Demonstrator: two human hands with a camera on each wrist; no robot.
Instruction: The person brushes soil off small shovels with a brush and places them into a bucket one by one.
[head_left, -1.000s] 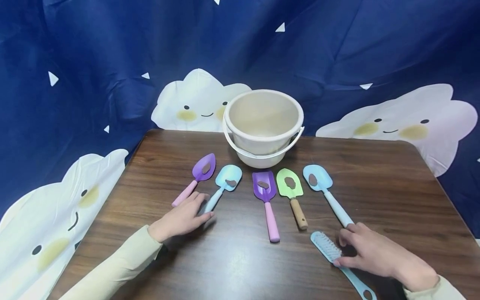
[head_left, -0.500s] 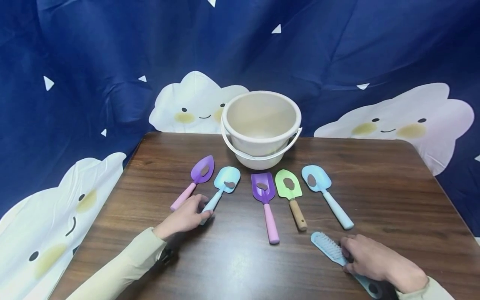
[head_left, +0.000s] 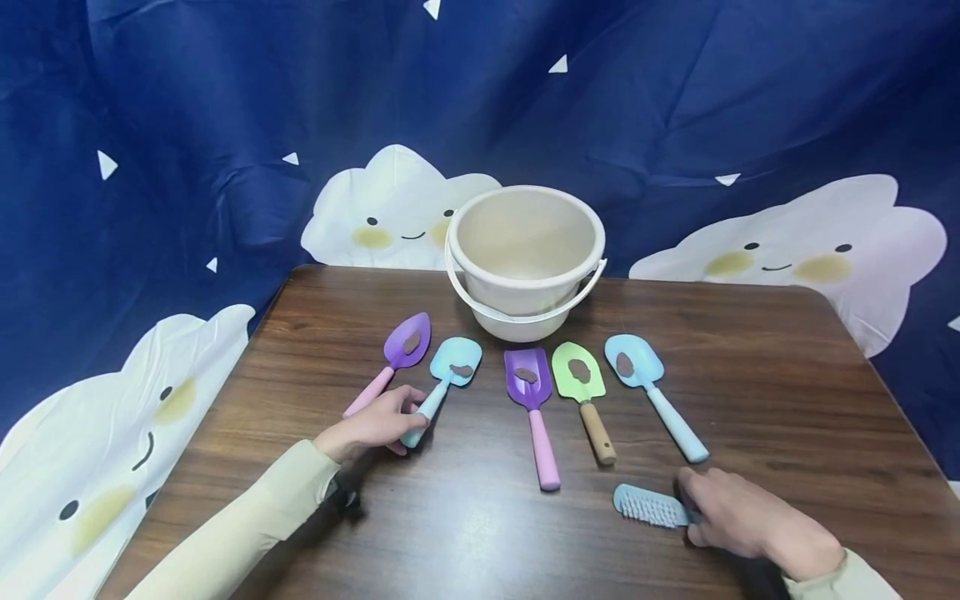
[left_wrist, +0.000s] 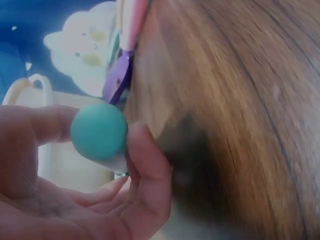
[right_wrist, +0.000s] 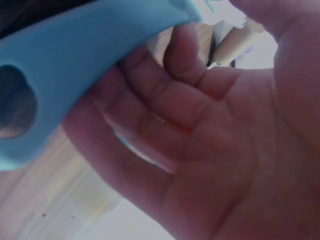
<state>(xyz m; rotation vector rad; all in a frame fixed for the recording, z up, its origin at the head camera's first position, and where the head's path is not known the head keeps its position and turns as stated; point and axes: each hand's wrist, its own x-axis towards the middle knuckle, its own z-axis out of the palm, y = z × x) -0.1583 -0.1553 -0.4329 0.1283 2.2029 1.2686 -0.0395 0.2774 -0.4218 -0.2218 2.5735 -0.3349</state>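
My left hand [head_left: 384, 421] holds the handle of a light blue toy shovel [head_left: 450, 367], thumb on one side and fingers on the other. In the left wrist view the handle's round teal end [left_wrist: 99, 132] sits between thumb and fingers. At the right front, my right hand [head_left: 742, 512] grips a blue brush [head_left: 648, 508], bristled head pointing left. The right wrist view shows the brush's handle [right_wrist: 95, 40], with a hole at its end, lying across my curled fingers. A brown patch marks the blue shovel's blade.
A whitish bucket [head_left: 525, 296] with its handle lowered stands at the back. On the wooden table [head_left: 795, 375] lie a purple pointed shovel [head_left: 405, 343], a purple square one [head_left: 527, 379], a green one [head_left: 577, 371] and another light blue one [head_left: 634, 360], all brown-patched.
My right hand has come off the right blue shovel's handle end and taken the brush, whose head has turned leftward. My left fingers have closed round the left blue shovel's handle.
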